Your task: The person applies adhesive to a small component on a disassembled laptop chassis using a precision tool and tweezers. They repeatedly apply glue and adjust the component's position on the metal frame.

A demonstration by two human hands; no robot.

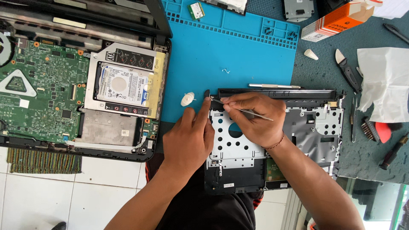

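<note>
Opened laptop base (81, 81) with hard drive (121, 85), blue mat (226, 47), orange box (336, 21), white cloth (383, 81)

Bright, even daylight floods the surface (238, 55), leaving only soft, short shadows beneath the hands. Focus is sharp throughout; a faint sheen marks the white floor tiles (64, 200), and straight lines bow slightly near the frame's edges.

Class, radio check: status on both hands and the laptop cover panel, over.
Left hand steadies black laptop cover panel, forefinger at its top-left corner. Right hand pinches thin metal tweezers there. White plastic piece close by on blue mat.
</note>
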